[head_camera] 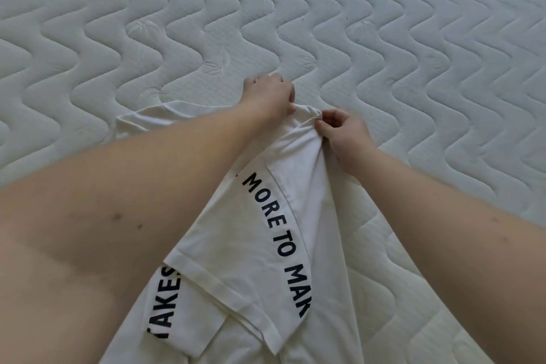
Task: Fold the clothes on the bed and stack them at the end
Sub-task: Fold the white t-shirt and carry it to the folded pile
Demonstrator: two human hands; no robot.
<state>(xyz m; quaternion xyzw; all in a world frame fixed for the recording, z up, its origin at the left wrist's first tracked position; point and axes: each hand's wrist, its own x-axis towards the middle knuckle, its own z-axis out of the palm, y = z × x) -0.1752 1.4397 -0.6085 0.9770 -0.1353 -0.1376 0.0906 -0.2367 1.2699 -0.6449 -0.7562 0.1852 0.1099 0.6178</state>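
Head view: white T-shirt [245, 245] with black lettering lies on the bed [384, 24], running from 12 o'clock of centre down to the 6 o'clock edge. It is partly folded, with one sleeve turned in over the print near 7 o'clock. No other clothes or stack in frame.

Left hand [270, 95] is at the shirt's far edge, around 12 o'clock, with its fingers curled down onto the cloth. It looks like a grip on the hem or shoulder edge, though the fingertips are hidden behind the knuckles. Right hand [344, 134] is just beside it at 1 o'clock, thumb and forefinger pinching a bunched ridge of fabric. The hands are close together but not touching.

Handling, my read: thin, light, limp cotton with no stiffness. It sags and creases wherever it is unsupported and slides easily on the quilted mattress. Take hold at seams or hem corners, two points spread wide, and keep it taut. A pinch mid-panel only bunches it, as at the right hand.
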